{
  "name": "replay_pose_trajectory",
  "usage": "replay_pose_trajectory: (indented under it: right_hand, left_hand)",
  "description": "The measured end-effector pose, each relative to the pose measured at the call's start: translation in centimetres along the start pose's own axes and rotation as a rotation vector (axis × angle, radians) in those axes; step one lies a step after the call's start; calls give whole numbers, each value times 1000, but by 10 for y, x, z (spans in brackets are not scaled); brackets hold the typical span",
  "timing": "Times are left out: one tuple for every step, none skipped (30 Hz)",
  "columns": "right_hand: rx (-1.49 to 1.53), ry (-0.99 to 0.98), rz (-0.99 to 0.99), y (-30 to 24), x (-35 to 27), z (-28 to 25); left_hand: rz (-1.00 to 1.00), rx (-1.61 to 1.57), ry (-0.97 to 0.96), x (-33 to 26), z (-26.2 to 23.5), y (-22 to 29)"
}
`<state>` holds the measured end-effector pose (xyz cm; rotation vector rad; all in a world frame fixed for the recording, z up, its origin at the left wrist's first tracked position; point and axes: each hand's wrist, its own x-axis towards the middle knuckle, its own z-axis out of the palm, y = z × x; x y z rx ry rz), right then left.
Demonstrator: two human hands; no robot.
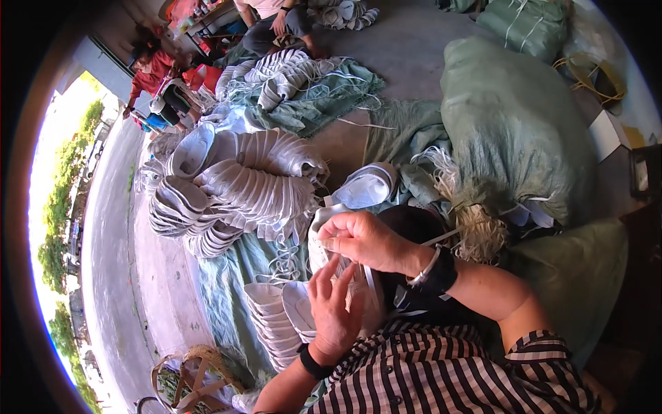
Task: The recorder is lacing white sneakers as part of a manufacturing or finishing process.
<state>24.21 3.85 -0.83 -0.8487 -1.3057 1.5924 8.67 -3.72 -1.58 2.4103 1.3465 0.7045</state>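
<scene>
A white shoe upper (321,219) stands in front of my body, partly hidden behind my hands. My right hand (369,241) is over its top with thumb and fingertips pinched together; whatever is between them is too small to make out. Lower down, my left hand (334,307) has its fingers apart and slightly bent, close against the side of the upper. Nested white shoe uppers (265,324) are stacked just left of my left hand. Beyond my right hand lies a single white upper (365,186) with a pale blue lining.
A large heap of nested uppers (255,179) lies ahead on green sheeting (227,276). Bundled pale laces (479,234) hang by a bulging green sack (510,124) at right. A woven basket (196,376) is at lower left. Two people (155,76) (276,24) sit farther off.
</scene>
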Motion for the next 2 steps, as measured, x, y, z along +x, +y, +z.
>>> replay_pose_trajectory:
  right_hand:
    - [-147, 87, -196, -11, -4, 8]
    - [17, 110, -223, -17, -6, 10]
  left_hand:
    - [101, -131, 50, -2, 2, 5]
    - [107, -134, 43, -1, 2, 5]
